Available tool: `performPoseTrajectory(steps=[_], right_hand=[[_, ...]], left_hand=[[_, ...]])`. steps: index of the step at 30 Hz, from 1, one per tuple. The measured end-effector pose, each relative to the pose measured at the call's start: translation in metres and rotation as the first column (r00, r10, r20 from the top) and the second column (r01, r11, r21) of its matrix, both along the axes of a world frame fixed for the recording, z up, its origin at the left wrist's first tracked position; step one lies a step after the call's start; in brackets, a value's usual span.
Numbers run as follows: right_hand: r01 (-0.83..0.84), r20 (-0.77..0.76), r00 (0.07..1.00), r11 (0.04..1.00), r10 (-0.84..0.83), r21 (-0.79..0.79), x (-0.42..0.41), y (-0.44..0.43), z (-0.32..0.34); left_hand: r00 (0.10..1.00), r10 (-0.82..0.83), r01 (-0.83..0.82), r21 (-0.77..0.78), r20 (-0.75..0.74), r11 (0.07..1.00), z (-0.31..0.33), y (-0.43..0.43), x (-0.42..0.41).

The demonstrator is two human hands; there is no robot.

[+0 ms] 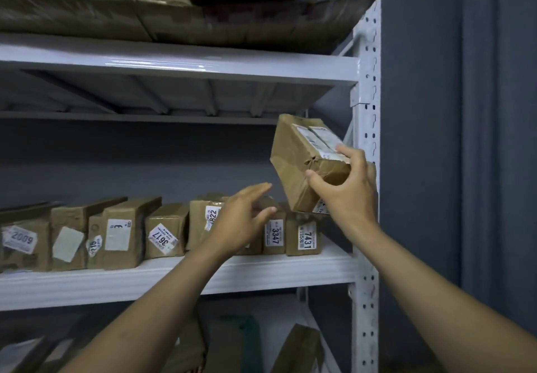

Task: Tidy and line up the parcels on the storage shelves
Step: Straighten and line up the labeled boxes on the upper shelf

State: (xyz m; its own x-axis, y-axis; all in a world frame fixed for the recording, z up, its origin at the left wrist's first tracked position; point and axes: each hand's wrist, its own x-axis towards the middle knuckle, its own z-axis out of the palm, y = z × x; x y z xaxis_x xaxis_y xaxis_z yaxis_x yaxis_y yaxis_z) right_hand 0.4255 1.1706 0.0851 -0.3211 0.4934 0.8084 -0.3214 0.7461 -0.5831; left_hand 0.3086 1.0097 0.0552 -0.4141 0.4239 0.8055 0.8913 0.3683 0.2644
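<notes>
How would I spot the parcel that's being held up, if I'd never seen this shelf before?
Find the white shelf post on the right, then the middle shelf with its row of brown parcels. Just above the row's right end, the right hand grips the held parcel. Unlike its upright, numbered neighbours such as parcel 7431, it hangs tilted in the air.

Dim, bluish indoor light. A glare streak lies on the shelf edge [180, 66] above the hands; deep shadow fills the space below the forearms. The left hand [241, 218] is motion-blurred, and the parcel [296, 163] in the right hand [348, 189] looks soft.
</notes>
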Motion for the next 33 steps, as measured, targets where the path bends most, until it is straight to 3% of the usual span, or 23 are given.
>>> performPoseTrajectory(steps=[4, 7, 12, 17, 23, 29, 33], right_hand=[[0.163, 0.111, 0.979, 0.985, -0.169, 0.062, 0.010, 0.034, -0.009], [0.244, 0.218, 0.938, 0.961, -0.268, 0.131, 0.010, 0.047, -0.018], [0.284, 0.296, 0.894, 0.936, -0.337, 0.208, -0.003, 0.049, -0.027], [0.341, 0.285, 0.872, 0.912, -0.398, 0.227, -0.015, 0.050, -0.024], [0.383, 0.239, 0.810, 0.791, -0.536, 0.477, -0.023, 0.042, -0.019], [0.322, 0.402, 0.769, 0.845, -0.497, 0.428, -0.036, 0.048, -0.037], [0.308, 0.358, 0.727, 0.743, -0.586, 0.594, -0.038, 0.053, -0.045]], left_hand=[[0.973, 0.161, -0.201, -0.269, -0.164, 0.942, -0.004, 0.041, -0.016], [0.930, 0.179, -0.307, -0.407, -0.322, 0.860, 0.002, 0.067, -0.019], [0.937, 0.151, -0.317, -0.583, -0.315, 0.749, -0.001, 0.086, -0.037], [0.928, 0.162, -0.340, -0.591, -0.334, 0.732, -0.008, 0.080, -0.053], [0.938, 0.150, -0.316, -0.592, -0.313, 0.741, -0.002, 0.075, -0.053], [0.952, 0.124, -0.277, -0.613, -0.280, 0.740, 0.003, 0.065, -0.053], [0.954, 0.113, -0.266, -0.615, -0.276, 0.742, 0.003, 0.062, -0.051]])
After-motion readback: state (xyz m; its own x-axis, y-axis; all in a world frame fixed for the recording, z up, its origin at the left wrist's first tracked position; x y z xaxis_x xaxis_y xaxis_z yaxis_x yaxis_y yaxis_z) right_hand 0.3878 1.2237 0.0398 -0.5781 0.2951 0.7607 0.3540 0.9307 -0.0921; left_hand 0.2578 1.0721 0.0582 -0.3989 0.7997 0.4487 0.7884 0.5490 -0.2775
